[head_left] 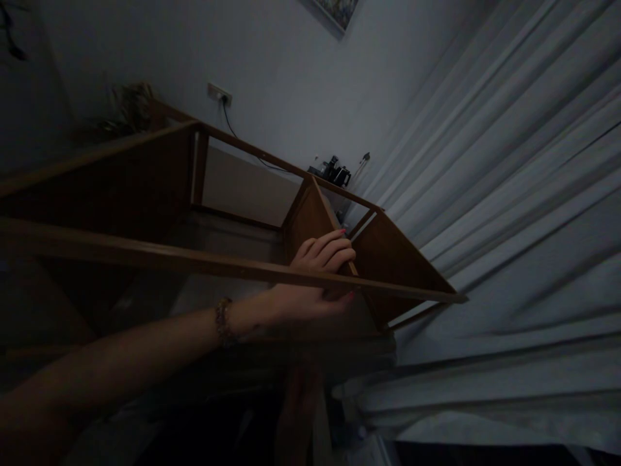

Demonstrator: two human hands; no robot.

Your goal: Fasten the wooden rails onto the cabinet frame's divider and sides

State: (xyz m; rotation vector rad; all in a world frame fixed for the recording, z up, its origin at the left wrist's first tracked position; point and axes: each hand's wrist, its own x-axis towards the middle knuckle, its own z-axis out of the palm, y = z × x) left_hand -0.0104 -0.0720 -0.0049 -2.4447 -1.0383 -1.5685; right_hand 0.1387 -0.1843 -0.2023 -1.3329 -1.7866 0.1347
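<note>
An open-topped wooden cabinet frame [160,254] with brown side panels fills the middle of the view. My left hand [323,259], with a beaded bracelet [224,321] at the wrist, reaches in from the left around the front rail. Its fingers lie over the top edge of the upright wooden divider panel [308,220], with the thumb on the near side, so the panel is gripped close to the rail. Low in the picture, in deep shadow, is my right hand [303,395]; its fingers are too dark to make out, and whatever it touches is hidden.
Long white curtains [509,213] hang along the right, close to the cabinet's end panel [395,259]. Behind the frame, a wall socket [220,94] has a black cable plugged in. Black kitchen appliances [334,171] show past the back rail. A plant [130,107] stands at the left.
</note>
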